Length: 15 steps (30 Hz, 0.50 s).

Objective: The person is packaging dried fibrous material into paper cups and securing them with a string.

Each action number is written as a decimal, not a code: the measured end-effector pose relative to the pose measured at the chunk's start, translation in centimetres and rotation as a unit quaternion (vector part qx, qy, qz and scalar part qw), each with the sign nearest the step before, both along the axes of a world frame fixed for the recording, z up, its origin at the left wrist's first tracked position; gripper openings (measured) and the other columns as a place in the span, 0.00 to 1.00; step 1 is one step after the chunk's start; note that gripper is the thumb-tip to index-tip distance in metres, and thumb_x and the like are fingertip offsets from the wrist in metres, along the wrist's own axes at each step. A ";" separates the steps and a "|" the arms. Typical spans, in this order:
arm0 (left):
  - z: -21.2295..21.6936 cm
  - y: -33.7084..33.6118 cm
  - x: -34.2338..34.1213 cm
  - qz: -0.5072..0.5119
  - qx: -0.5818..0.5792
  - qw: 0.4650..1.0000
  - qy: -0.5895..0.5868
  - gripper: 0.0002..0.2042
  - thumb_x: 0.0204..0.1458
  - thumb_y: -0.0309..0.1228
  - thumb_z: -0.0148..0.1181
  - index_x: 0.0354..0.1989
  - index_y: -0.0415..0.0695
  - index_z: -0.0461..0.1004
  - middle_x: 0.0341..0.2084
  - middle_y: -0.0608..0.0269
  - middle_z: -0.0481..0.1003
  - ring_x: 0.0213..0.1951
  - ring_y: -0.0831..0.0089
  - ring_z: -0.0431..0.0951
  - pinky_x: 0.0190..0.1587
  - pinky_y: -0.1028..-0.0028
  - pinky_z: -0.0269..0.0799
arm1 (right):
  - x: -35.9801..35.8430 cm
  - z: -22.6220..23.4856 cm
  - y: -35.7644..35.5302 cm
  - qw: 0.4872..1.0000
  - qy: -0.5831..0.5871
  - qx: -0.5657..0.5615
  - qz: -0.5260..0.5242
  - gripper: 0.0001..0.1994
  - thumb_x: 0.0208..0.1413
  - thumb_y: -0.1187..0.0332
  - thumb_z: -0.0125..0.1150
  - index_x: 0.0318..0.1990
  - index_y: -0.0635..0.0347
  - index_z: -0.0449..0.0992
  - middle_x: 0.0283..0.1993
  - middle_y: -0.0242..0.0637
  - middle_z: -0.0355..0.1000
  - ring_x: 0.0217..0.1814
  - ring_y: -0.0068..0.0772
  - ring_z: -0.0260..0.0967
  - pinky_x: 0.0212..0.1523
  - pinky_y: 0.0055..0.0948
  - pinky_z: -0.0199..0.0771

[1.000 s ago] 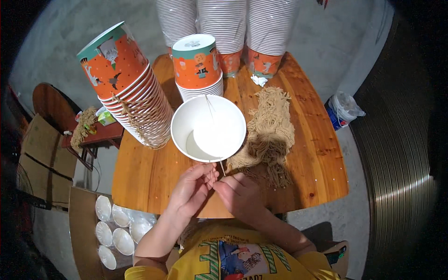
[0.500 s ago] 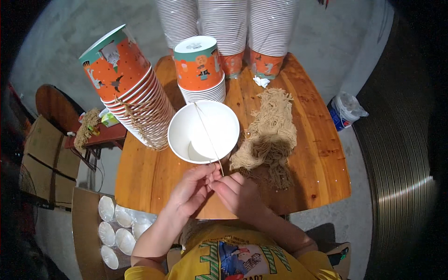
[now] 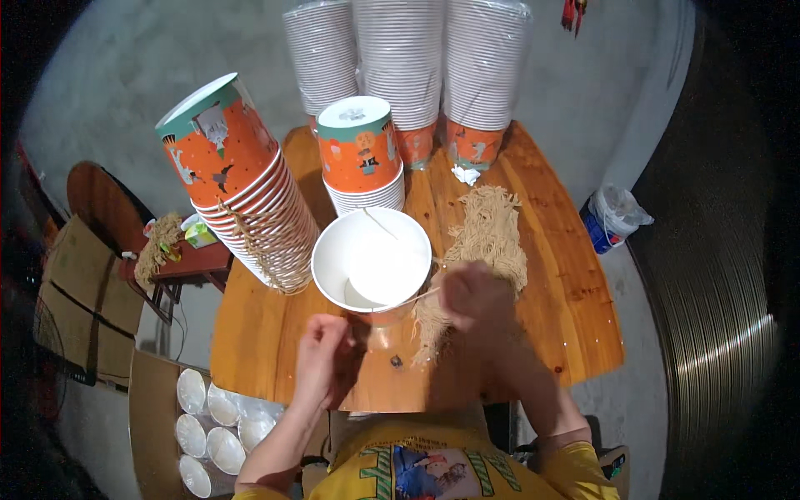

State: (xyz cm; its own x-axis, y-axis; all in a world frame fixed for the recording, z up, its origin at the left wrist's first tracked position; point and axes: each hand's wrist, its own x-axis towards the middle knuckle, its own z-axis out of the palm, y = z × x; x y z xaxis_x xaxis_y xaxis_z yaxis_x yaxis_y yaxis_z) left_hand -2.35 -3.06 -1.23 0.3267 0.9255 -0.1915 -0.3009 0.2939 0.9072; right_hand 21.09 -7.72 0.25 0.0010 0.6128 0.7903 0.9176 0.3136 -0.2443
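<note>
A white paper bucket (image 3: 371, 250) stands near the middle of the wooden table (image 3: 567, 333), its mouth toward me. String (image 3: 406, 302) runs along the bucket's near rim to my right hand (image 3: 477, 300), which is blurred, closed on it and raised over the bundle of tan strings (image 3: 492, 225). Another short length of string lies across the bucket's far inner wall. My left hand (image 3: 325, 342) is just below the bucket's near left side, fingers curled together; anything in them is too small to make out.
Left of the bucket leans a stack of orange printed buckets (image 3: 225, 158) with knotted strings along its rims. An upside-down stack (image 3: 358, 150) stands behind, before tall plastic-wrapped stacks (image 3: 400, 67). A carton of bagged white cups (image 3: 225, 450) sits at lower left, a pail (image 3: 612, 218) at right.
My hands were together at the near rim. Now they are apart, the right swung right and up with the string, the left a little lower. The view has tilted slightly.
</note>
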 end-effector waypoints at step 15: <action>4.7 5.5 -2.6 -0.004 0.409 0.904 0.124 0.35 0.46 0.23 0.61 0.64 0.44 0.53 0.47 0.65 0.65 0.39 0.79 0.65 0.43 0.78 0.64 | 2.0 3.1 5.1 0.795 0.512 -0.213 0.245 0.08 0.62 0.63 0.51 0.38 0.57 0.66 0.30 0.31 0.65 0.25 0.19 0.67 0.25 0.18 0.72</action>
State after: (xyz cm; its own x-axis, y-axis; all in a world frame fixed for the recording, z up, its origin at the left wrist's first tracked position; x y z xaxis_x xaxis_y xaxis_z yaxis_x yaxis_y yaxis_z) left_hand -4.92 2.40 3.44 0.3739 0.7887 0.4879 -0.0594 -0.5046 0.8613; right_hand 23.12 -2.61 3.39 0.1884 0.9497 0.2502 -0.0378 0.2615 -0.9645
